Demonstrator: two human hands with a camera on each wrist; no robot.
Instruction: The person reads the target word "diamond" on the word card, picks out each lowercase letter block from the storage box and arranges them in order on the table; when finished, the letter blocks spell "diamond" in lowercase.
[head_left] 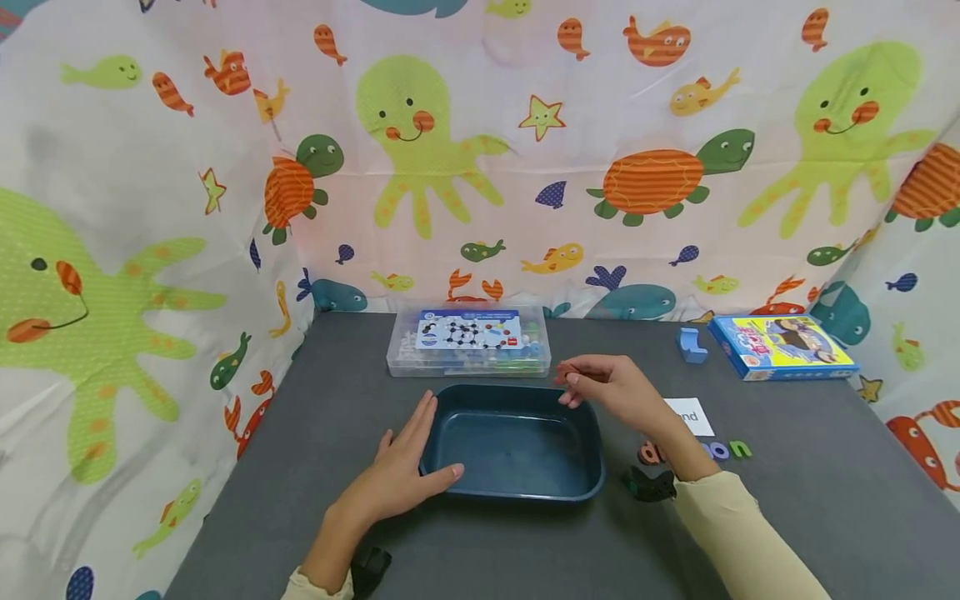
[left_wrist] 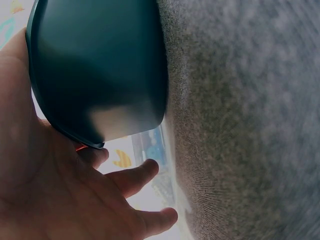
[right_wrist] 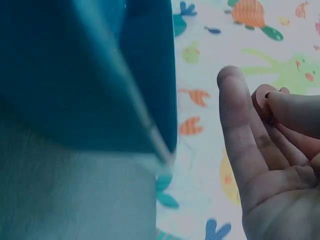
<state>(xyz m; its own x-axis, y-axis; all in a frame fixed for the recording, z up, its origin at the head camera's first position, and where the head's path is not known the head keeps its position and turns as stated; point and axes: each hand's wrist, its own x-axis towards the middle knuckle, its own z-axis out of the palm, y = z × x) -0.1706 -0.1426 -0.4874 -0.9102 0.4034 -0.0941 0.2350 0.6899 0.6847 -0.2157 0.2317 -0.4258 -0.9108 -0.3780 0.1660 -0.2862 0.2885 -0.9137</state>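
A dark blue-green plastic tub (head_left: 517, 497) sits in the middle of the table. My left hand (head_left: 393, 479) lies along its left end, fingers straight, with the thumb over the near rim. In the left wrist view the tub's outer wall (left_wrist: 100, 60) is beside the palm. Over the tub's far right corner, my right hand (head_left: 618, 392) pinches a small reddish-brown piece (right_wrist: 261, 102) between thumb and fingers. Its rounded edge shows, but the fingers cover most of it and I cannot tell its shape. Right of the tub lie colored letters: an orange d (head_left: 649, 453), a purple o (head_left: 718, 451) and a green n (head_left: 740, 449).
My right forearm hides part of the letter row and of a white printed card (head_left: 693, 417). Behind the tub stands a clear plastic case (head_left: 468, 362) of small parts. A blue block (head_left: 692, 346) and a boxed set (head_left: 783, 346) are at the back right.
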